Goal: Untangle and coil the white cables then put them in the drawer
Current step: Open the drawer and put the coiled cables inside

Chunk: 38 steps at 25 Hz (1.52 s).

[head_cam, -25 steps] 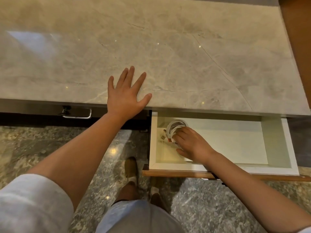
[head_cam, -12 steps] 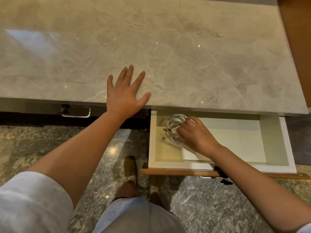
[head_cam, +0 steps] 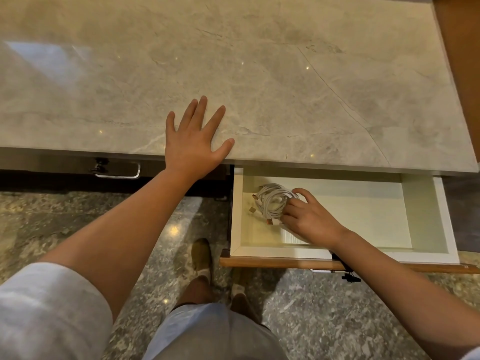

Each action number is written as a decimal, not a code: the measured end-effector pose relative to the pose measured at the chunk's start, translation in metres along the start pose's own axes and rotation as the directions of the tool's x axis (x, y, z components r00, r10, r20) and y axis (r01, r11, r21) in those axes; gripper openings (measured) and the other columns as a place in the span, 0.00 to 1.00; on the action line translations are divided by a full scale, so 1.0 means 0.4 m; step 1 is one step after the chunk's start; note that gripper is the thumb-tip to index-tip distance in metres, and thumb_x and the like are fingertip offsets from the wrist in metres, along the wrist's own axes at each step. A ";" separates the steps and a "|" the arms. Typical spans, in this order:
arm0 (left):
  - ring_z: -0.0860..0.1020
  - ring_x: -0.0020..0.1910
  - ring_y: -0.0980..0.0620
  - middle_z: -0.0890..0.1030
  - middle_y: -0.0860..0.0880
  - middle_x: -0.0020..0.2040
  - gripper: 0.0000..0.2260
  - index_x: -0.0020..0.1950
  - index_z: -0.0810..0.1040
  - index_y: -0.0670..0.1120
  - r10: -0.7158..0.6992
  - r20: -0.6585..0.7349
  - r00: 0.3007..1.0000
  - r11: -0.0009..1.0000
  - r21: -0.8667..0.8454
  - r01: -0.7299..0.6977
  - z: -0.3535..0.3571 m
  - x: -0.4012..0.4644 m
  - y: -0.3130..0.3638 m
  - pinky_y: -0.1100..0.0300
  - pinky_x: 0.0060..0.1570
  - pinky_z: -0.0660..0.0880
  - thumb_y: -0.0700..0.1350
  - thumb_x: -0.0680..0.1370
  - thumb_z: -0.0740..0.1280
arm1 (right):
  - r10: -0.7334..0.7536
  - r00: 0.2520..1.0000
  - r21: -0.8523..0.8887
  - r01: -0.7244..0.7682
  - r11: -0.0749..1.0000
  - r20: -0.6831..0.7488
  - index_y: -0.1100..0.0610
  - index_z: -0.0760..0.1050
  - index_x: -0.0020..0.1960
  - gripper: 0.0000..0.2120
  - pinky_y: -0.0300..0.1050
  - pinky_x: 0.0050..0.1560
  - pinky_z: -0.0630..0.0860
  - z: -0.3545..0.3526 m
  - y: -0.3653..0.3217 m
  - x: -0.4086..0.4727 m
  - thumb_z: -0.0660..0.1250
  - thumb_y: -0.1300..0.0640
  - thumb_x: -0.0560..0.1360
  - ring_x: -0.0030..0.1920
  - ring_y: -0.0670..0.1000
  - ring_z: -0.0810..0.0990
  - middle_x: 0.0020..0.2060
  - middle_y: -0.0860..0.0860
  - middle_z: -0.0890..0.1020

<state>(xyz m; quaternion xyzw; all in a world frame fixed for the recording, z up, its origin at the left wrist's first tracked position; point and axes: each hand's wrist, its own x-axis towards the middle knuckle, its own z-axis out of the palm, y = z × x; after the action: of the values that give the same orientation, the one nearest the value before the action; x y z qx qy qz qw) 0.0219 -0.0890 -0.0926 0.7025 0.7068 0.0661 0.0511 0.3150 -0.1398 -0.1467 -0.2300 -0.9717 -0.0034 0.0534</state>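
A coiled bundle of white cables (head_cam: 270, 201) with tan plugs lies in the back left corner of the open white drawer (head_cam: 237, 219). My right hand (head_cam: 311, 219) reaches into the drawer, its thumb and curled fingers closed on the right side of the coil. Flat on the marble countertop (head_cam: 285, 87), near its front edge and left of the drawer, lies my left hand (head_cam: 192, 144), fingers spread and holding nothing.
The drawer's wooden front (head_cam: 272, 262) juts out towards me at hip level. A closed drawer with a metal handle (head_cam: 118, 172) sits to the left. My feet (head_cam: 201, 255) stand on the speckled stone floor. A brown wooden panel (head_cam: 459, 61) borders the countertop on the right.
My right hand has shifted the coil from the drawer's front left towards the back left corner and settled it on the drawer floor. My left hand has stayed flat on the countertop.
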 end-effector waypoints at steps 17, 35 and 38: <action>0.50 0.77 0.49 0.52 0.47 0.78 0.29 0.75 0.53 0.58 0.006 -0.019 1.000 1.000 0.010 -0.006 0.003 -0.001 -0.001 0.40 0.71 0.46 0.65 0.76 0.50 | 0.276 0.948 0.036 -0.285 0.958 0.158 0.59 0.62 0.72 0.33 0.57 0.70 0.57 0.004 -0.003 0.045 0.65 0.46 0.73 0.72 0.56 0.62 0.70 0.57 0.69; 0.46 0.77 0.47 0.48 0.46 0.78 0.29 0.76 0.49 0.56 0.013 0.083 0.996 0.999 0.030 -0.016 -0.017 -0.007 0.001 0.39 0.72 0.44 0.65 0.77 0.46 | 0.627 0.766 0.049 -0.638 0.769 0.138 0.54 0.63 0.71 0.25 0.57 0.71 0.52 -0.159 -0.276 -0.127 0.49 0.45 0.79 0.72 0.57 0.58 0.72 0.59 0.64; 0.45 0.77 0.47 0.47 0.46 0.78 0.29 0.76 0.48 0.56 0.016 0.110 0.994 0.999 0.026 -0.019 -0.020 -0.010 -0.003 0.38 0.71 0.43 0.65 0.77 0.46 | 0.692 0.711 0.016 -0.699 0.715 0.125 0.54 0.61 0.73 0.24 0.59 0.70 0.57 -0.141 -0.408 -0.214 0.46 0.47 0.80 0.72 0.58 0.60 0.72 0.60 0.63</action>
<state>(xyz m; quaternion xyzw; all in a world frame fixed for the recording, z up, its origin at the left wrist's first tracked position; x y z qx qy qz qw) 0.0194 -0.0930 -0.0850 0.7118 0.6976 0.0181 0.0797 0.3240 -0.3256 -0.0965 -0.5769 -0.8146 0.0597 0.0043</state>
